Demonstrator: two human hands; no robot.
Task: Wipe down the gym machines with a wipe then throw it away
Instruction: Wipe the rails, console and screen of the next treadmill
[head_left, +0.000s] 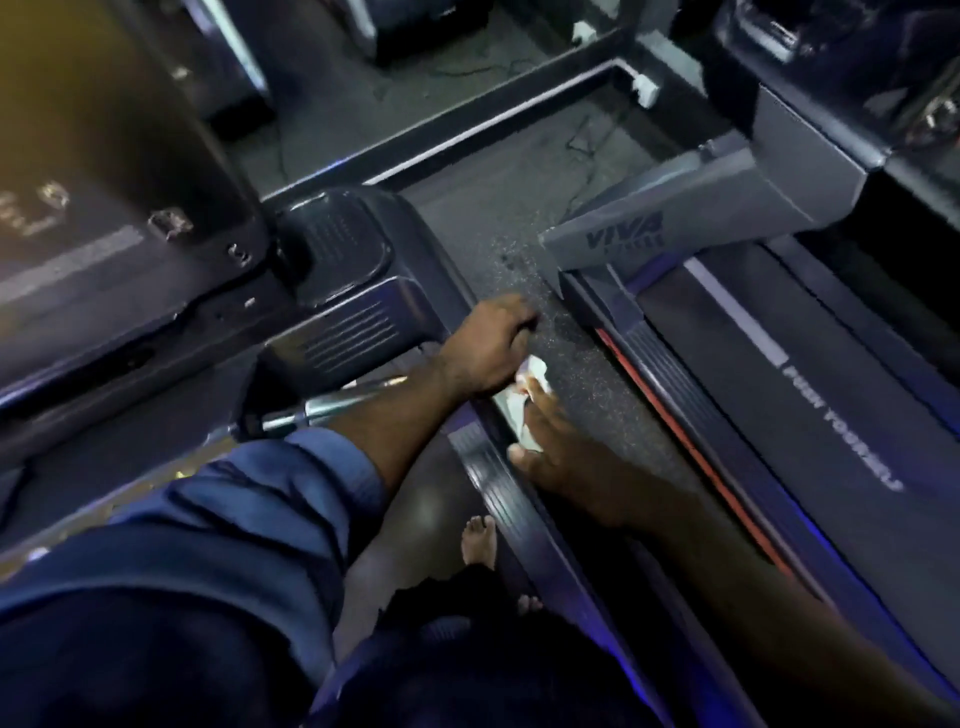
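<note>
The person is bent low over a treadmill, and both hands meet at the white wipe (531, 402). It lies on the treadmill's ribbed side rail (488, 470), right at the rail's outer edge beside the speckled floor (576, 358).

The right hand (553, 460) comes in from the lower right on a bare arm. Its fingers lie straight and flat along the rail, pressing the wipe down, with the thumb spread out toward the rail's ridges. Most of the wipe is under those fingers; only a strip shows at their side.

The left hand (491, 345) reaches from a rolled blue sleeve (270, 499) and sits just beyond the right, knuckles up and fingers curled down over the rail's edge. The bunched upper end of the wipe pokes out at its thumb side, touching it, but I cannot tell whether that hand pinches the wipe or merely sits against it.

A chrome cylinder (332, 408) runs under the left forearm, and a bare foot (479, 540) stands on the belt below. Across the strip of floor sits a neighbouring treadmill (810, 395) with a red stripe along its rail.
</note>
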